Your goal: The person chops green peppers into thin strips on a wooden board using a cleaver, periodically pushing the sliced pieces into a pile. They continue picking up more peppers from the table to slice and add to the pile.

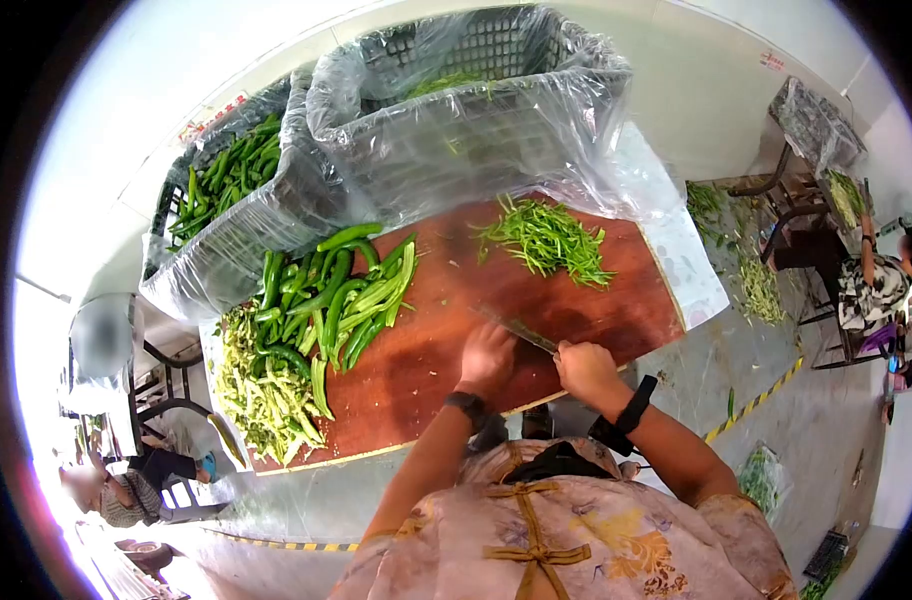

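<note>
My right hand (588,372) is closed round the handle of a knife (532,336), whose blade points left and away from me over the red-brown board (446,290). Close to the blade's tip, my left hand (487,356) is down on the board with its fingers curled; whatever lies under them is hidden. Left of it are whole green chili peppers (326,296) and several split ones (384,296). A heap of pale pepper cores (266,395) covers the board's left end. Beyond my hands lies a pile of thin green pepper strips (548,240).
Two plastic-lined crates stand along the far edge: the left crate (226,235) holds whole peppers, the right crate (466,140) some green strips. Plant scraps (761,285) litter the floor at right. One person (876,290) sits at right, another (131,495) at left.
</note>
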The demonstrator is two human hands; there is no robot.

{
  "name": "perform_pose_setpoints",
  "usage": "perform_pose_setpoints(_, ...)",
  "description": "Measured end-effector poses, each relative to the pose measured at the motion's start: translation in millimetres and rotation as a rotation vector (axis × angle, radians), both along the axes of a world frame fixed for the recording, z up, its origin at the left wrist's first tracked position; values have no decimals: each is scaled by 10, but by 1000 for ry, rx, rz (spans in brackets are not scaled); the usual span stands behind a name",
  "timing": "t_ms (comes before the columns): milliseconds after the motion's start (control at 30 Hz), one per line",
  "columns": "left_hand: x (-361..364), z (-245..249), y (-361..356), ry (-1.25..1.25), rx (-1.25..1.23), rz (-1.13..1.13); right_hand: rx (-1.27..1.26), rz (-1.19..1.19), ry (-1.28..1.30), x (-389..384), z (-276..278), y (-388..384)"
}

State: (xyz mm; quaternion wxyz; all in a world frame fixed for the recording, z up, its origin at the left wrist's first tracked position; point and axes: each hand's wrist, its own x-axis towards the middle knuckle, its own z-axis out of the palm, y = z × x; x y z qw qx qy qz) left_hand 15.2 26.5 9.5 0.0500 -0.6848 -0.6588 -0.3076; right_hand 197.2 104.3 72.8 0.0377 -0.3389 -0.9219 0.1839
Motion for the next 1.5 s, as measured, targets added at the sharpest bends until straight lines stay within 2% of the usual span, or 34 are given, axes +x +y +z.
perform_pose_setpoints(333, -20, -34, 6, -23, -19, 11, 7, 29, -72, -114, 37, 19)
perform_pose_setpoints(433, -24, -30, 9, -35, 8, -5, 32, 65, 66, -213, -70, 63)
perform_pose_setpoints(567, -17, 18, 8, -44, -48, -5, 52, 8, -7, -363, -198, 163)
perform_pose_setpoints(600, -6, 51, 14, -50, 14, 0, 64, -21, 1, -386, -205, 173)
perform_pose_setpoints(733, -7, 107, 13, -66, 75, 0, 70, -40, 66, -328, -160, 171)
perform_pose_setpoints(933, -12, 18, -13, -26, -6, 10, 34, 4, 19, -89, 18, -13)
perform_pose_setpoints(1100, -21, -30, 18, -52, 38, 6, 26, 26, -11, -85, 29, -15)
perform_pose_setpoints(1333, -47, -11, 9, -96, 44, -45, -9, 34, 45, -373, -71, 63)
perform_pose_setpoints(1500, -30, 47, 30, -117, 112, -40, 28, -44, 21, -533, -178, 181)
